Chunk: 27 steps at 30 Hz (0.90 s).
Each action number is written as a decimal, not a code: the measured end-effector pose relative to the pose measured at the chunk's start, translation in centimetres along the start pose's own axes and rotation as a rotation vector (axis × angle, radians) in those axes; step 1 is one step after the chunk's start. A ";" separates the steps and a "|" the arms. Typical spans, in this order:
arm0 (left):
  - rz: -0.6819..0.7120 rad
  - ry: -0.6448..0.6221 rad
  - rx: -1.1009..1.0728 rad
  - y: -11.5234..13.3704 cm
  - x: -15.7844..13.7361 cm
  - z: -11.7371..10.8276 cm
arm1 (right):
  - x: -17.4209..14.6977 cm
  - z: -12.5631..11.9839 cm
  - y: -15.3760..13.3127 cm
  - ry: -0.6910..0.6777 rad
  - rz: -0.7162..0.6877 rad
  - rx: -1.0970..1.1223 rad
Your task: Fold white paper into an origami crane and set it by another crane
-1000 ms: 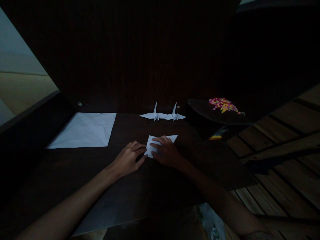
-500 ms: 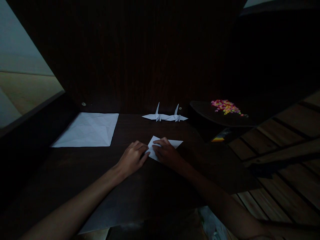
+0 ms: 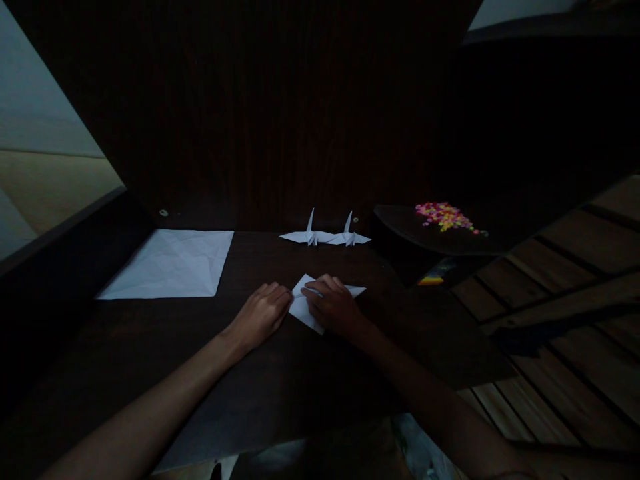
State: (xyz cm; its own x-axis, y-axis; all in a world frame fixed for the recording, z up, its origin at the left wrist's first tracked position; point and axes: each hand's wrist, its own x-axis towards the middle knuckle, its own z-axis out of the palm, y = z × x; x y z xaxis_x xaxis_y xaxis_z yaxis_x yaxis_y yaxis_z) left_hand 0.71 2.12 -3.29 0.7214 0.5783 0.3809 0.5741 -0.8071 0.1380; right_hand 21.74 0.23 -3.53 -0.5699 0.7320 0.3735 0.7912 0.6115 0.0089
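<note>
On the dark brown wooden desk (image 3: 250,267), we have the small white folded-paper piece (image 3: 305,310) lying near the middle, closer to the far edge than to the near one. Over the last second we have turned it and opened out its outline: one corner now points toward the desk's near edge, and the tip toward the right edge looks narrower. We take this to mean that the folding is partway through and a crease is being settled. Our left hand (image 3: 264,310) has its fingers curled closer together than a moment ago, set at the paper's left corner; the thumb is hidden, so we cannot tell whether it pinches. Our right hand (image 3: 336,307) lies across the upper right of the paper with fingers bent and tips on it, and we cannot tell whether it grips a layer or only presses. Along the far edge, two white folded-paper birds with raised pointed tips, a left bird (image 3: 300,237) and a right bird (image 3: 349,238), stay put side by side. The flat, creased white paper sheet (image 3: 170,263) stays by the far left corner, untouched by us.
</note>
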 end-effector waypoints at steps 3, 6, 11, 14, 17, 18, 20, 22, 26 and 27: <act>0.018 -0.010 0.032 -0.1 0.0 -0.2 | 0.0 0.0 0.3 -0.030 0.021 -0.009; -0.014 0.009 0.013 -0.1 0.0 -0.2 | 0.1 0.5 0.4 -0.056 0.031 0.020; -0.060 0.047 -0.003 0.0 0.3 0.3 | 0.3 1.0 0.4 -0.077 0.053 0.048; -0.019 -0.009 0.067 0.0 0.7 0.3 | 0.3 1.3 0.4 -0.076 0.052 0.036; 0.057 -0.091 0.135 -0.1 0.9 0.1 | 0.2 1.5 0.4 -0.067 0.048 0.019; 0.083 -0.104 0.148 -0.1 0.9 0.1 | 0.2 1.6 0.4 -0.066 0.052 0.017; 0.127 -0.119 0.158 0.0 1.0 -0.1 | 0.1 1.6 0.4 -0.066 0.061 0.022; 0.156 -0.142 0.156 0.0 1.0 -0.4 | 0.1 1.6 0.3 -0.068 0.061 0.030; 0.173 -0.198 0.150 0.2 1.3 -0.8 | 0.2 1.3 0.2 -0.080 0.054 0.034; 0.177 -0.209 0.150 0.2 1.3 -0.8 | 0.2 1.2 0.1 -0.083 0.054 0.033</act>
State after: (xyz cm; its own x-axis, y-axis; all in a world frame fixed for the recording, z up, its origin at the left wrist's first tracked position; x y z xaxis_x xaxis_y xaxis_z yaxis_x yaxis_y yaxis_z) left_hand 1.47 2.58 -1.99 0.8706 0.4546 0.1882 0.4716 -0.8800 -0.0561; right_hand 21.48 0.82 -4.53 -0.5445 0.7854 0.2944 0.8140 0.5794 -0.0404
